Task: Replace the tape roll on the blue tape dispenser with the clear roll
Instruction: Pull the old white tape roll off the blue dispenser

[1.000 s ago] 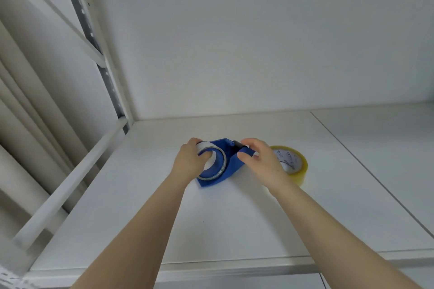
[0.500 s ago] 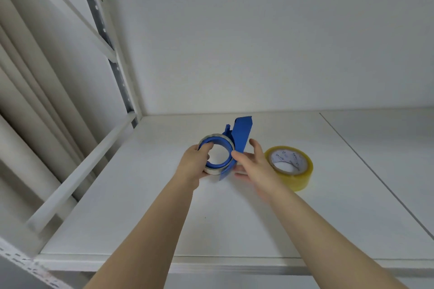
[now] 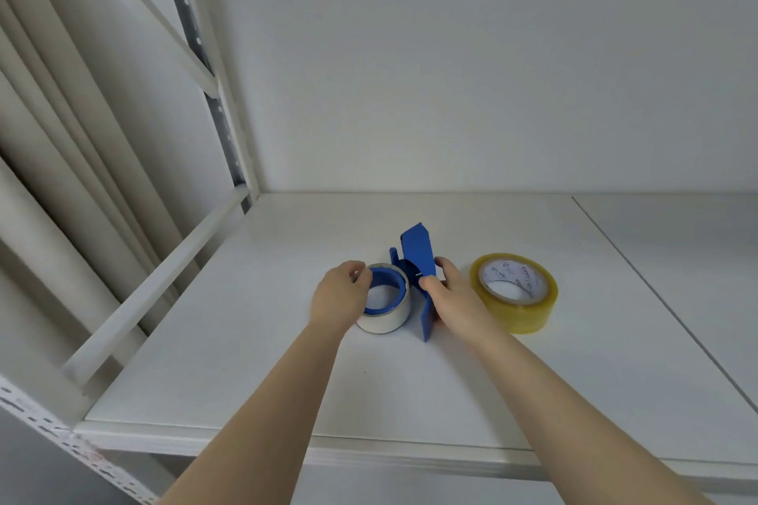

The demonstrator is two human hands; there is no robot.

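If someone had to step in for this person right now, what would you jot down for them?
Left hand: gripping the rim of the white roll, which sits on the blue tape dispenser's round blue hub.
Right hand: holding the dispenser's upright flat blue plate, steadying it on the white shelf.
Yellowish clear roll: lying flat on the shelf, to the right of the right hand, untouched.
Done: dispenser stood up and gripped.
Left: pull the white roll off the hub, fit the clear roll on.

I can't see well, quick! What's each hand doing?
Left hand: closed on the white tape roll.
Right hand: holding the blue dispenser upright.
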